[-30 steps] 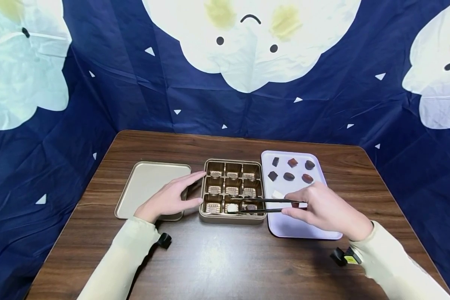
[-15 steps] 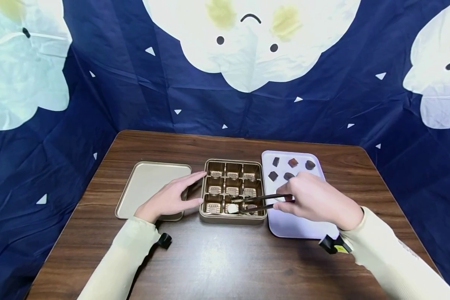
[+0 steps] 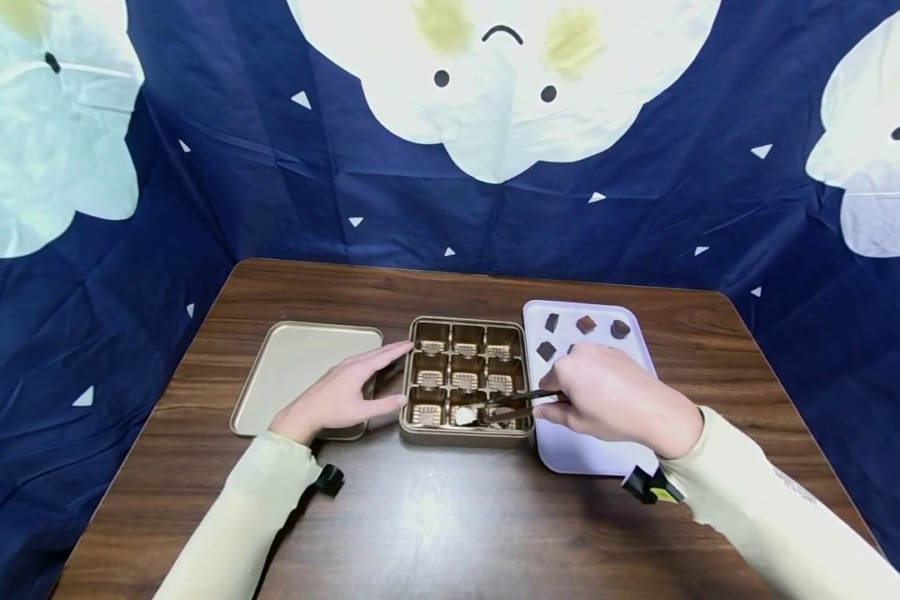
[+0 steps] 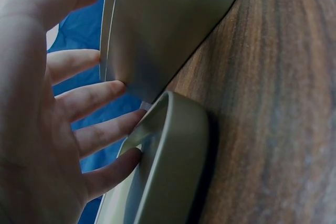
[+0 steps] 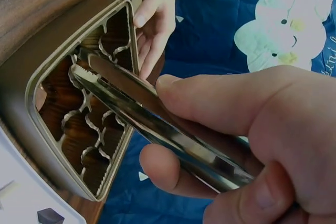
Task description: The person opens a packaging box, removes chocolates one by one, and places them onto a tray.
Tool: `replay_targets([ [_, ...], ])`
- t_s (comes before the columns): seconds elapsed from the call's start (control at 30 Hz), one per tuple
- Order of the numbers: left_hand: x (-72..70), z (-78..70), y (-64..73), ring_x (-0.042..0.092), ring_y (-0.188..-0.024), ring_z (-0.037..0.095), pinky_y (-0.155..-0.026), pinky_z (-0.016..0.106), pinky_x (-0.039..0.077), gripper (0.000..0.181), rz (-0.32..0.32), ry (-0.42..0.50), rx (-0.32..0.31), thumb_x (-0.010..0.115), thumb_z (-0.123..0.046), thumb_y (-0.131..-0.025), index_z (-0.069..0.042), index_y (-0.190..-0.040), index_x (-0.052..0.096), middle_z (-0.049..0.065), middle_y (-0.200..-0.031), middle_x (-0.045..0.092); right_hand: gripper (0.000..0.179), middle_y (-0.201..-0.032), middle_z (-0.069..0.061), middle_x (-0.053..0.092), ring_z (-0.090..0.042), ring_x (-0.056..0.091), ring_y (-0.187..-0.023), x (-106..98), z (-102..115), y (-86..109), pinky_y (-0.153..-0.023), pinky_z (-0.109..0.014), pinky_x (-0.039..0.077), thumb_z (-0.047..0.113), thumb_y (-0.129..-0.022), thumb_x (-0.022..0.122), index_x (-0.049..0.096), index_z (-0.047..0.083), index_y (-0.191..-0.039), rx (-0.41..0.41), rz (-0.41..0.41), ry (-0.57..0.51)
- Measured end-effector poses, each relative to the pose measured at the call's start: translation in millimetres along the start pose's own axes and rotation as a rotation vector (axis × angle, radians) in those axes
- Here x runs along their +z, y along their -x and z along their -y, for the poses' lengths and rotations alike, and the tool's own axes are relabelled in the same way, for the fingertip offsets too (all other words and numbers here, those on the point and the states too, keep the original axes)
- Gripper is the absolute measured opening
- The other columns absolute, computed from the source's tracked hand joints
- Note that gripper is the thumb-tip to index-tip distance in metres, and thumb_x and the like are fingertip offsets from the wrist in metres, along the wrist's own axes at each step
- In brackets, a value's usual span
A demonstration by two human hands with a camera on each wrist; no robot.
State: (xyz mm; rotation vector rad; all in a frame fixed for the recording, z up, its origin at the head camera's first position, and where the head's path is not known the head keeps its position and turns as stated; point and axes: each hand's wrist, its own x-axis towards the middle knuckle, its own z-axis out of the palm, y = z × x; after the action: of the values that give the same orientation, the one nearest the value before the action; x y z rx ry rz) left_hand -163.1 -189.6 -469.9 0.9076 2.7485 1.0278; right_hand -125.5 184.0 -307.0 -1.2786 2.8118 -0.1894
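My right hand (image 3: 607, 396) grips a pair of metal tongs (image 5: 157, 124), thumb on one arm and fingers under the other. Their tips reach into the front middle compartment of a gold tin (image 3: 465, 437) with a divided insert. A white chocolate (image 3: 465, 415) sits there, right at the tips; whether they pinch it I cannot tell. One dark chocolate (image 3: 504, 423) lies in the front right compartment, partly behind the tongs. With straight, spread fingers, my left hand (image 3: 345, 396) touches the tin's left side; in the left wrist view its fingertips meet the tin wall (image 4: 152, 30).
A lilac tray (image 3: 570, 454) stands right of the tin, bearing several dark chocolates, such as a square one (image 3: 546, 351) and a reddish-brown one (image 3: 586, 324). My right hand covers part of it. Left lies the tin's flat lid (image 3: 292, 367), partly under my left hand.
My right hand has moved left with the tongs, closer to the tin, covering more of the tray. The tong arms look a little nearer each other. My left hand has stayed put.
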Motion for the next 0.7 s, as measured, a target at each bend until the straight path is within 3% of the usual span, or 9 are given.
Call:
replay_targets([
  [0.33,0.4,0.3,-0.1,0.037,-0.154,0.027,-0.126,0.052,0.031,0.085,0.002,-0.003,0.0,0.07,-0.056,-0.096,-0.022,-0.166,0.034,0.005,-0.168,0.039,0.046,-0.054,0.02,0.033,0.004,0.035,-0.051,7,-6,6.4,-0.048,-0.021,0.036,0.026,-0.092,0.082,0.05,0.028,-0.059,-0.036,-0.035,-0.037],
  [0.53,0.2,-0.1,-0.6,0.037,-0.154,0.027,-0.126,0.052,0.031,0.085,0.0,-0.006,-0.003,0.07,-0.057,-0.096,-0.023,-0.166,0.035,0.006,-0.168,0.039,0.037,-0.054,0.022,0.033,0.009,0.027,-0.05,18,-17,15.9,-0.046,-0.017,0.027,0.024,-0.092,0.082,0.058,0.03,-0.064,-0.057,-0.097,-0.107],
  [0.7,0.5,0.5,-0.5,0.037,-0.154,0.026,-0.126,0.051,0.031,0.085,0.0,-0.008,-0.004,0.07,-0.057,-0.096,-0.023,-0.166,0.035,0.004,-0.168,0.039,0.023,-0.055,0.026,0.042,0.014,0.026,-0.049,29,-26,26.1,-0.053,-0.018,0.031,0.026,-0.092,0.082,0.069,0.03,-0.073,-0.06,-0.154,-0.114],
])
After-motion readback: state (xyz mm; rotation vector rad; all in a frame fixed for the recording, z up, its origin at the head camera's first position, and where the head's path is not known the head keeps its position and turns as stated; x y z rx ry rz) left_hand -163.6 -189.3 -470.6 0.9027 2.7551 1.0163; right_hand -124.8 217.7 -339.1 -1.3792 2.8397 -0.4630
